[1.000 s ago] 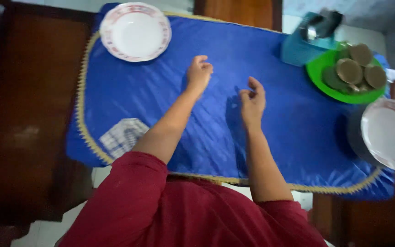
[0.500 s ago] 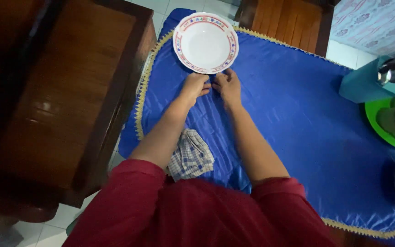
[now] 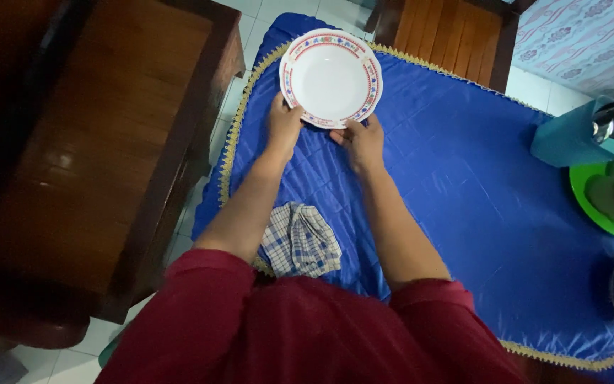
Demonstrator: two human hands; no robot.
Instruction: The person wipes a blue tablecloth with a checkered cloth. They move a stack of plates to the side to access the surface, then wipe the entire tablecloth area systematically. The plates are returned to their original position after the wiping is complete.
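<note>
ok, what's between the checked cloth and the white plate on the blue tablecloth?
In the head view, only bare blue tablecloth lies between the checked cloth and the white plate; the left hand and right hand flank that stretch, gripping the plate's near rim.

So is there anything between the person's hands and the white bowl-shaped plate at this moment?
Nothing visible. The left hand grips the plate at its left rim and the right hand at its near rim. The checked cloth lies nearer the body, apart from both.

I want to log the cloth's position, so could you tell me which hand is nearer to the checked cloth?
Left. The left hand grips the plate at its left edge, up-table from the checked cloth; the right hand holds the plate's near edge, farther right.
</note>
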